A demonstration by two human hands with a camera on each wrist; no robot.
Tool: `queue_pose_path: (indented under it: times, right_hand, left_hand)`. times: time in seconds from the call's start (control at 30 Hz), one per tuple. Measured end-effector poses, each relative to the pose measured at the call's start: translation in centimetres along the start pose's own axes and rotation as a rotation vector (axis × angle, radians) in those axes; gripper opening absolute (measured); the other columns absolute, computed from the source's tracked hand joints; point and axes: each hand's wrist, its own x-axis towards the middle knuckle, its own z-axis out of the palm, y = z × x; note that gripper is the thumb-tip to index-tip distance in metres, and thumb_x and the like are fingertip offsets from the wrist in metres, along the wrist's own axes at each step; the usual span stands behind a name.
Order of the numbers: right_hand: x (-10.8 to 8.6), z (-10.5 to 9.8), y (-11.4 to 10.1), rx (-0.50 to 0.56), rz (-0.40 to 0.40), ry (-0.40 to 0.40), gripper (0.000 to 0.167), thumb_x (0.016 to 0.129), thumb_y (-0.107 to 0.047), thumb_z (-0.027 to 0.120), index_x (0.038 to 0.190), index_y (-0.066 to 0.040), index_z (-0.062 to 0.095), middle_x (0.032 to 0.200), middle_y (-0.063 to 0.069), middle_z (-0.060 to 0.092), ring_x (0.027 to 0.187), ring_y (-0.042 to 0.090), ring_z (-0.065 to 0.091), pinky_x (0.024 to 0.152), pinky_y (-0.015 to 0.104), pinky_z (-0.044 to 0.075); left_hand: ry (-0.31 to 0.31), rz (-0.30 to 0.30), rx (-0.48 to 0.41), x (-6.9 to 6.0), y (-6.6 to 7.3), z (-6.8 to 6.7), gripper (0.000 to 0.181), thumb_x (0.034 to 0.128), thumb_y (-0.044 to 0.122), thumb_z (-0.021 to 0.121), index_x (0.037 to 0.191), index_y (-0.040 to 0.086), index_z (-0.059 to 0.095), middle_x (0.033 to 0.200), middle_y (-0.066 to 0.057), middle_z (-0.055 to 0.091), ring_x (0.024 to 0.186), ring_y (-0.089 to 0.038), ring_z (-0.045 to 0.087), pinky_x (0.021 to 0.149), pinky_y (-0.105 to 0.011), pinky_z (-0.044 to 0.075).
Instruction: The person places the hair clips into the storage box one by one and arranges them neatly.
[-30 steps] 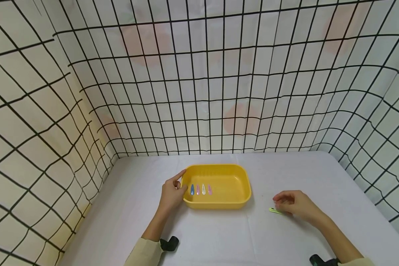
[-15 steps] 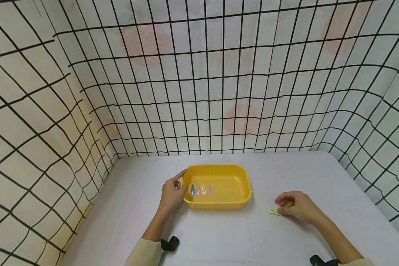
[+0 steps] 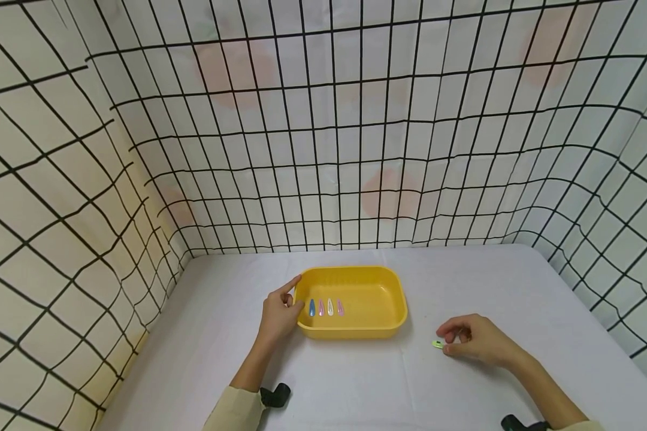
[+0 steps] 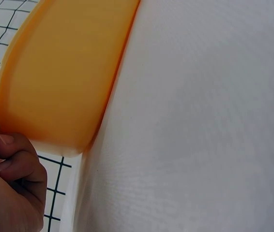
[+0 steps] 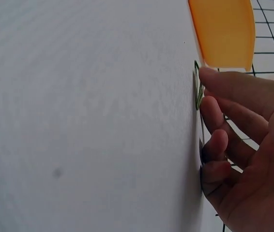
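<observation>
My left hand (image 3: 279, 312) grips the left end of a yellow plastic tray (image 3: 350, 333), thumb over the rim and index finger stretched along its corner. Inside the tray, a blue snap hair clip (image 3: 312, 307), a pink one (image 3: 321, 307), a whitish one (image 3: 330, 306) and another pink one (image 3: 340, 307) lie in a row. Right of the tray, my right hand (image 3: 477, 341) pinches a light green snap hair clip (image 3: 438, 344) between thumb and fingertips, low over the table. In the right wrist view the green clip (image 5: 197, 87) is seen edge-on, partly behind the fingers.
A white cloth covers the table (image 3: 356, 383). Black wire grid (image 3: 350, 143) with white sheeting behind it stands along the back and both sides. Each wrist carries a black camera mount, such as the left one (image 3: 275, 395).
The green hair clip has turned and shifted slightly left with my right hand, and more of it is now covered by the fingers. My left hand and the tray stay put.
</observation>
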Motion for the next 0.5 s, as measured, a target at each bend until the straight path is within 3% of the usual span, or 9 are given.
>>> queue_pose_path:
  times: [0.23, 0.5]
  right_hand:
    - [0.51, 0.34, -0.36, -0.088, 0.052, 0.069, 0.024, 0.083, -0.022, 0.082, 0.105, -0.014, 0.074, 0.083, -0.004, 0.064, 0.071, 0.008, 0.051, 0.063, 0.023, 0.044]
    - [0.63, 0.35, -0.83, -0.084, 0.086, 0.113, 0.025, 0.087, -0.017, 0.076, 0.11, -0.008, 0.073, 0.082, -0.001, 0.062, 0.068, 0.009, 0.05, 0.06, 0.023, 0.043]
  left_hand:
    - [0.001, 0.013, -0.01, -0.03, -0.08, 0.01, 0.062, 0.084, 0.005, 0.068, 0.142, 0.026, 0.064, 0.063, 0.002, 0.042, 0.053, -0.013, 0.036, 0.047, -0.021, 0.033]
    - [0.009, 0.003, -0.009, -0.08, 0.04, 0.02, 0.062, 0.0835, 0.005, 0.069, 0.141, 0.027, 0.065, 0.063, 0.002, 0.042, 0.053, -0.013, 0.037, 0.047, -0.021, 0.033]
